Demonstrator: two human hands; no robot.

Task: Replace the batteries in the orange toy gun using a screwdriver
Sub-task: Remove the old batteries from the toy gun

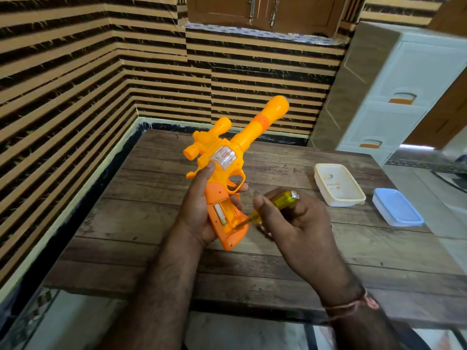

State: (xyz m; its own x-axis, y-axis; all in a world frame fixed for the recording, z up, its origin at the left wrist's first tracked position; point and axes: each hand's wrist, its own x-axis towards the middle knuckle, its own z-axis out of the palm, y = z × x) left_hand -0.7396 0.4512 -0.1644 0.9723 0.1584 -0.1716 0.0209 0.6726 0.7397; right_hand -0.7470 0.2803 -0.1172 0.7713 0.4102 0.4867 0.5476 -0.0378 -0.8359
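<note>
One battery (220, 213) is seen lying in the open compartment of the orange toy gun (228, 170), the slot beside it apparently vacant and the cover not in view. The gun is held above the wooden table (151, 223) by the left hand (202, 208), whose fingers are wrapped around the grip, barrel pointed away. A yellow-handled screwdriver (271, 207) is clamped in the curled fingers of the right hand (290, 223), and its tip is set inside the compartment near the lower end. The step in hand is judged to be levering the cells out. A gentle prying lift under the battery's end is called for next, with the gun kept steady. Two small items, possibly batteries, are seen in the open cream container (340, 184); a blue lid (398, 207) is placed just beside it.
</note>
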